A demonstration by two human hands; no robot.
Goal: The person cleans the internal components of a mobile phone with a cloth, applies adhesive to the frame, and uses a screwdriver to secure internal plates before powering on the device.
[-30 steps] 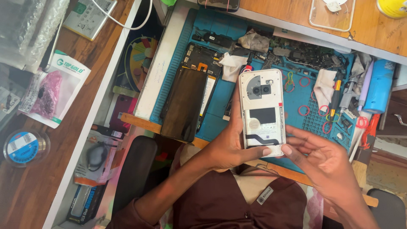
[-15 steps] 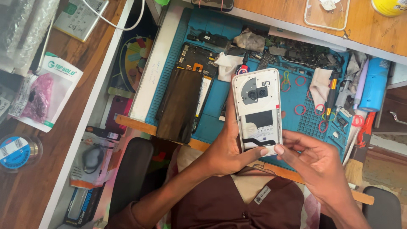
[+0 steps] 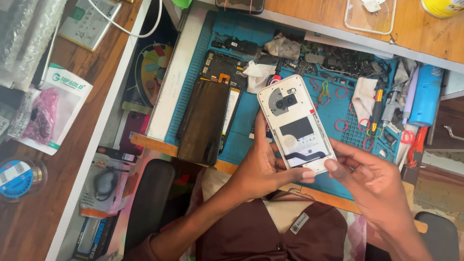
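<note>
Head view: white phone back cover [image 3: 297, 125] between left hand [image 3: 263, 169] and right hand [image 3: 374, 181].

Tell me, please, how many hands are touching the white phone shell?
2: the left hand grips the white phone shell from below-left, and the right hand touches its bottom edge.

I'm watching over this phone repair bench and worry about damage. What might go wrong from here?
The white phone back cover is gripped only at its lower end by the left hand and right hand; it might slip onto the blue mat. The black screen panel overhangs the mat's near edge, so an elbow may knock it off.
</note>
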